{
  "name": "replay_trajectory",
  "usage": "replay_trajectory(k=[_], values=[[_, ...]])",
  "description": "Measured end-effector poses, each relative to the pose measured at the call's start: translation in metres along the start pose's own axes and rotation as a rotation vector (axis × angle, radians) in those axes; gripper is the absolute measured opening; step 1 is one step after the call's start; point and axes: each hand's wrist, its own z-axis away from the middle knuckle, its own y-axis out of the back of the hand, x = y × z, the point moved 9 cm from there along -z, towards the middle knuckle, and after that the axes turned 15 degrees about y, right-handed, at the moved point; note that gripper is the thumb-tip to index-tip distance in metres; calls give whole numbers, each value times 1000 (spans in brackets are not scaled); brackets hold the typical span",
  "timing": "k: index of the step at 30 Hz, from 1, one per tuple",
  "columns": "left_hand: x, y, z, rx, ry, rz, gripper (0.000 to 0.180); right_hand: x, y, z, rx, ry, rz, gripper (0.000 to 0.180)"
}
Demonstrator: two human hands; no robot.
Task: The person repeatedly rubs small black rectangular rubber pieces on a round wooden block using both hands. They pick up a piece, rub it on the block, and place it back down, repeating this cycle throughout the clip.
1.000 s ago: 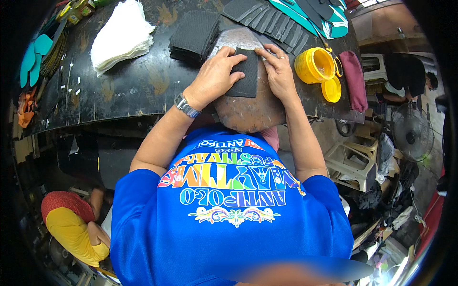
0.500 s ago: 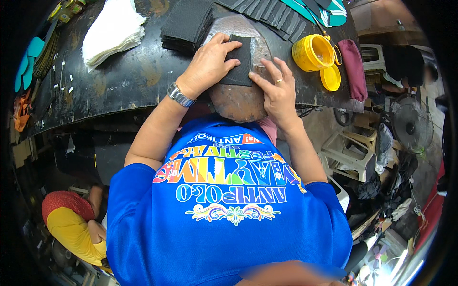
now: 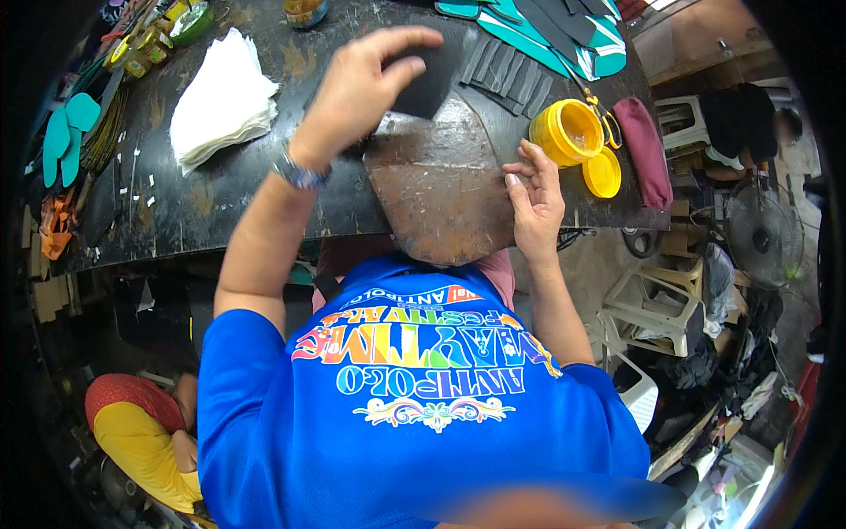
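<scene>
A dark rectangular piece of black fabric [image 3: 434,81] is at my left hand [image 3: 357,93], which is raised over the far side of the board. My left thumb and index finger lie against its left side; the hand is slightly blurred and its other fingers are hidden. My right hand [image 3: 536,196] is open, fingers loosely bent and holding nothing, just right of the board and near the yellow tub [image 3: 568,132]. The worn brown board [image 3: 441,194] lies bare across the table's near edge, overhanging towards my lap. Overlapping black strips [image 3: 507,75] lie beyond it.
A white cloth stack [image 3: 225,106] lies on the black table [image 3: 291,198] to the left. Right are a yellow lid [image 3: 602,173], scissors [image 3: 606,123] and a maroon roll [image 3: 641,152]. Teal pieces [image 3: 529,40] lie at the back. Another person [image 3: 145,441] sits at lower left.
My left hand has lifted off the board and moved away from me, and the black fabric piece has left the board with it. My right hand has drawn back to the right.
</scene>
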Motion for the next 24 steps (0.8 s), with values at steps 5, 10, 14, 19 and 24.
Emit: replay_trajectory(k=[5, 10, 14, 19, 24], values=[[-38, 3, -104, -122, 16, -136, 37, 24, -7, 12, 7, -57, 35, 54], [-104, -35, -153, -316, 78, -168, 37, 26, -6, 15, 21, -85, 41, 53], [-142, -66, -167, -397, 231, -321, 47, 23, -6, 14, -4, -59, 111, 54], [-131, -56, -158, -250, 173, -745, 52, 16, -8, 12, 18, -52, 70, 54], [-84, 15, -110, -32, 144, -593, 58, -40, 28, -19, -134, 204, 448, 19]])
